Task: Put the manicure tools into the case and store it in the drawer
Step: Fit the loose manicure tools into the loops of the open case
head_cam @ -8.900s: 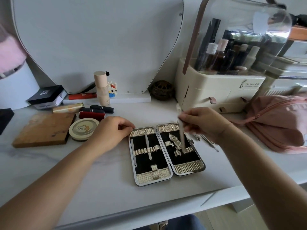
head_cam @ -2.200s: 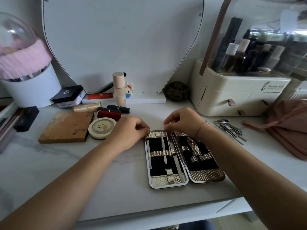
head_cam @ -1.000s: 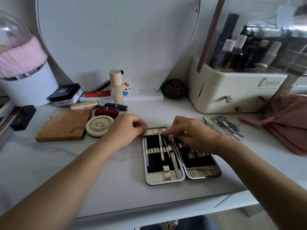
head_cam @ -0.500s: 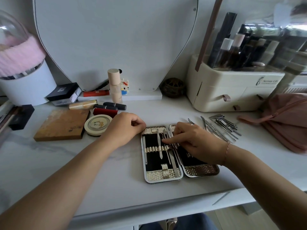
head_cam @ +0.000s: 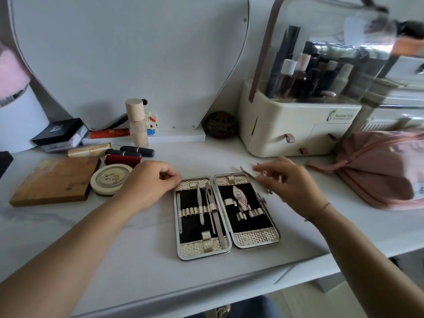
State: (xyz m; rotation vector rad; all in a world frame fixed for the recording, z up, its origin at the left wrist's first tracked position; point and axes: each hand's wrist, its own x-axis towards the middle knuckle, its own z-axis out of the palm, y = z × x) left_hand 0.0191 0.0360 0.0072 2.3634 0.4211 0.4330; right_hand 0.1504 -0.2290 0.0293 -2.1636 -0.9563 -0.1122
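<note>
The manicure case (head_cam: 252, 241) lies open and flat on the white table, two black-lined halves side by side. Its left half holds three slim metal tools (head_cam: 200, 203) under the elastic band. A textured clipper (head_cam: 239, 198) sits in the right half. My left hand (head_cam: 146, 182) rests as a loose fist against the case's top left corner. My right hand (head_cam: 291, 182), blurred, hovers just right of the case, its fingertips pinching a thin metal tool (head_cam: 246, 174) that points toward the case's top right corner. The hand hides the other loose tools.
A cream organiser with small drawers (head_cam: 298, 131) stands at the back right, a pink pouch (head_cam: 385, 171) beside it. A wooden block (head_cam: 52, 180), round tin (head_cam: 111, 177), lipsticks (head_cam: 124, 159) and a bottle (head_cam: 136, 121) crowd the left. The table edge (head_cam: 229, 285) runs close below the case.
My right hand has left the case's middle, where it seated a long tool in the left half, and moved right to the loose tools. The left hand has stayed put.
</note>
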